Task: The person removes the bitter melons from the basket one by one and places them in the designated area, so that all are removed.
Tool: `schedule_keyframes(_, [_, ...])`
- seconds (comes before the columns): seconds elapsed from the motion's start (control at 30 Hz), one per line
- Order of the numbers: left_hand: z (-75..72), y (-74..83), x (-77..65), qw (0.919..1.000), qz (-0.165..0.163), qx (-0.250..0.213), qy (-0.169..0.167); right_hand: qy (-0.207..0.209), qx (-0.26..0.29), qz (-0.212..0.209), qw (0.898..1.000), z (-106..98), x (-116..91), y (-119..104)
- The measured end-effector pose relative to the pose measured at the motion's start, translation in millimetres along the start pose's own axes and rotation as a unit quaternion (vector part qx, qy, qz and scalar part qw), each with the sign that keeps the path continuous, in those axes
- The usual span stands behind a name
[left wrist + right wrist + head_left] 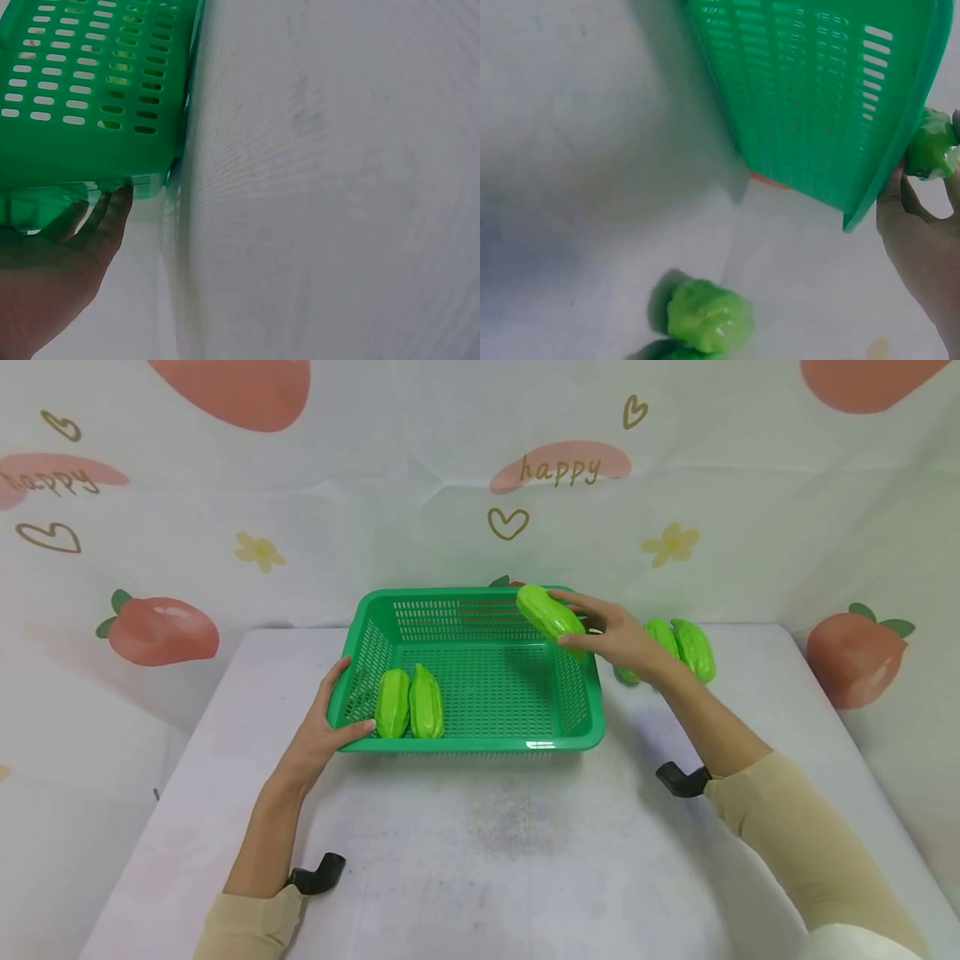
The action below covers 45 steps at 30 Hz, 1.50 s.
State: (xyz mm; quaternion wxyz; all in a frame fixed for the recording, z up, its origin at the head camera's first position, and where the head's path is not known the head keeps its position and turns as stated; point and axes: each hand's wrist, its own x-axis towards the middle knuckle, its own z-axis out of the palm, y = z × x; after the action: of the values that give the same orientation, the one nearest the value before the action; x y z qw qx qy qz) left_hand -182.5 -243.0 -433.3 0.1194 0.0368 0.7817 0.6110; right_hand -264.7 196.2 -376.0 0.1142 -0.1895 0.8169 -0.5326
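A green plastic basket with slotted walls stands on the table. My left hand grips its near left corner, thumb over the rim and fingers along the outer side; in the left wrist view the fingers reach the rim. Over the basket's right end, my right hand holds a light green bitter melon between thumb and fingers, tilted. Two more bitter melons, one beside the other, lie upright in view at the basket's left end.
Right of the basket, several bitter melons lie on the white table, partly hidden behind my right forearm. One bitter melon shows low in the right wrist view. A printed cloth hangs behind the table.
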Motion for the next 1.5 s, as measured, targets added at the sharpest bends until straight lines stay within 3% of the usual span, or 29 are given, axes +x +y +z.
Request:
schedule_keyframes(0.47, [-1.1,0.0,-2.8,0.9999,0.006,-0.008,0.002,0.032,-0.031,0.026,0.999,-18,-27,6])
schedule_keyframes(0.73, [-1.8,-1.7,-5.3,0.9999,0.01,-0.012,0.004,0.04,-0.034,0.011,0.999,-26,-40,13])
schedule_keyframes(0.93, [0.1,-0.6,-3.0,0.9999,0.008,-0.006,0.002,0.056,-0.057,0.038,0.996,-31,-57,15])
schedule_keyframes(1.5, [0.7,1.3,-1.7,1.0,0.002,-0.004,0.001,0.095,-0.049,0.058,0.993,-34,-90,25])
